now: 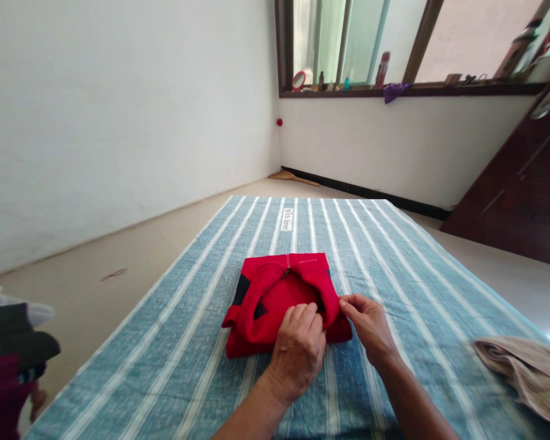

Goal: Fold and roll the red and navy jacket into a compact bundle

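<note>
A folded red garment with dark patches and a zip lies in the middle of a blue and white striped cloth. My left hand presses on the garment's near edge, its fingers tucked into a fold. My right hand pinches the garment's near right corner between thumb and fingers.
A beige folded cloth lies at the right edge of the striped cloth. A pile of dark and white clothes sits at the far left. Beyond are a bare floor, white walls, a dark wooden door and a window sill with bottles.
</note>
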`<state>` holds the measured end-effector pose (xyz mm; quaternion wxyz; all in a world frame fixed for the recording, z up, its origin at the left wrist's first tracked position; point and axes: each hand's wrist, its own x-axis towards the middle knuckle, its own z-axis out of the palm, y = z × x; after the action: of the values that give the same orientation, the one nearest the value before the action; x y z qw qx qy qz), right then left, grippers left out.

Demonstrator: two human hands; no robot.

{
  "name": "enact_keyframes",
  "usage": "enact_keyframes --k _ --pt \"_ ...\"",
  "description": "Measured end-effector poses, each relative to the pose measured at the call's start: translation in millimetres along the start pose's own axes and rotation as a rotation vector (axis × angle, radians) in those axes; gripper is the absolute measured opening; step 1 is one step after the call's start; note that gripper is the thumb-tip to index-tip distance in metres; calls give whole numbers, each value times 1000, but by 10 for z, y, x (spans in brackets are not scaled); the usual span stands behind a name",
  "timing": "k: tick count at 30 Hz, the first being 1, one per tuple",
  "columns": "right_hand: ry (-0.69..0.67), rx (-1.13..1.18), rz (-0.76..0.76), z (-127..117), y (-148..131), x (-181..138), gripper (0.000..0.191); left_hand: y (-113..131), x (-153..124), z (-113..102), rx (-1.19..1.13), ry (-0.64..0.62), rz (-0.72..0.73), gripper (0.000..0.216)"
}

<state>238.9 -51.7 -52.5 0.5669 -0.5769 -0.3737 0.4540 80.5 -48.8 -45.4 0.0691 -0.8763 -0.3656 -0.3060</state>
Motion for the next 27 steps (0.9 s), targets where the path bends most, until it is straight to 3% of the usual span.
enact_keyframes --k 9,18,20,23,25,27 --pt "-4 -22 3 5 -14 -7 34 22 -78 105 68 144 112 28" --pt "-1 -135 -22 -9 -2 -16 38 2 -107 35 73 122 133 28" --pt "61 -261 -165 -26 -14 -53 34 -23 -110 -15 77 107 127 27" --pt "116 -529 -604 -41 -85 -157 21 -75 -129 -112 81 66 123 26" --pt "6 -710 -883 -28 -158 -240 15 -127 -158 -193 82 19 124 26" --pt "-158 -881 -1067 9 -216 -305 16 -195 -196 -285 96 -21 129 26"
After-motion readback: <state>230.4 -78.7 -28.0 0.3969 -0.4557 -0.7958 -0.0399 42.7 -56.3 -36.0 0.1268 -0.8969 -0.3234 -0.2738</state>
